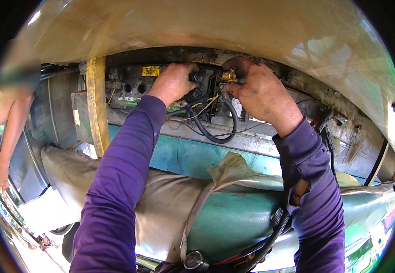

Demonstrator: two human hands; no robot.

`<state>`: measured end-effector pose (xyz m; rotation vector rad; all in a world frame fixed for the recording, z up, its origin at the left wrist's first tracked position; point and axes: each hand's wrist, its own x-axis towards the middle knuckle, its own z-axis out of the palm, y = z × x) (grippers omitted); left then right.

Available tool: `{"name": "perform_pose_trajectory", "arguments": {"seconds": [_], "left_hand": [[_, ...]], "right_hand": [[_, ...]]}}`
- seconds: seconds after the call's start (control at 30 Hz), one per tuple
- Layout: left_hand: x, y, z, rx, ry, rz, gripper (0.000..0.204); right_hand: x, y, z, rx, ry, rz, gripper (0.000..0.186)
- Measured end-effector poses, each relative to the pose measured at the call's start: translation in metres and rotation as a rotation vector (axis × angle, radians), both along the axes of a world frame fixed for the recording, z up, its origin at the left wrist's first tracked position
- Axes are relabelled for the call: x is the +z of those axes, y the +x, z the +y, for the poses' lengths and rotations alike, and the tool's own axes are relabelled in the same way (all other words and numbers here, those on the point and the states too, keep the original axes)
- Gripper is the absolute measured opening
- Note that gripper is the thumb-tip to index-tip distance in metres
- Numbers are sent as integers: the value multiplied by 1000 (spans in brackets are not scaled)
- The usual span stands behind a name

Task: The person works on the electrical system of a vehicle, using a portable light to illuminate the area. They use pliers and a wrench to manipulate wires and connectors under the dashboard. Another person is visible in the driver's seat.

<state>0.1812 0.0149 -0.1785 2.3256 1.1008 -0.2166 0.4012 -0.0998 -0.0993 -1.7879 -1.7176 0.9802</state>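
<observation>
Above teal panelling [164, 152], left hand [173, 83] grips a black cap [199, 77], right hand [262, 93] a brass fitting [228, 76].

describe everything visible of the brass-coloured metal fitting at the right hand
The brass-coloured metal fitting is small, stubby and shiny, with a rounded, knobby outline. It sits between the thumb and fingers of the right hand, which partly cover it, above the upper end of a thick black looped cable. Whether it is fastened to anything cannot be told.
</observation>
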Motion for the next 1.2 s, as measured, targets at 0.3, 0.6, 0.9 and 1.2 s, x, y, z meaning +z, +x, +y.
{"name": "perform_pose_trajectory", "arguments": {"seconds": [0.3, 0.6, 0.9, 1.2], "left_hand": [[-3, -10, 7, -33, 18, -28, 51], [86, -22, -6, -9, -162, 40, 37], [271, -126, -241, 865, -654, -947, 38], [325, -125, -355, 616, -541, -905, 47]], "right_hand": [[8, 4, 2, -1, -20, -118, 40], [17, 0, 12, 106, -102, -219, 43], [68, -3, 4, 238, -147, -249, 42], [244, 23, -237, -168, 107, 27, 34]]}}
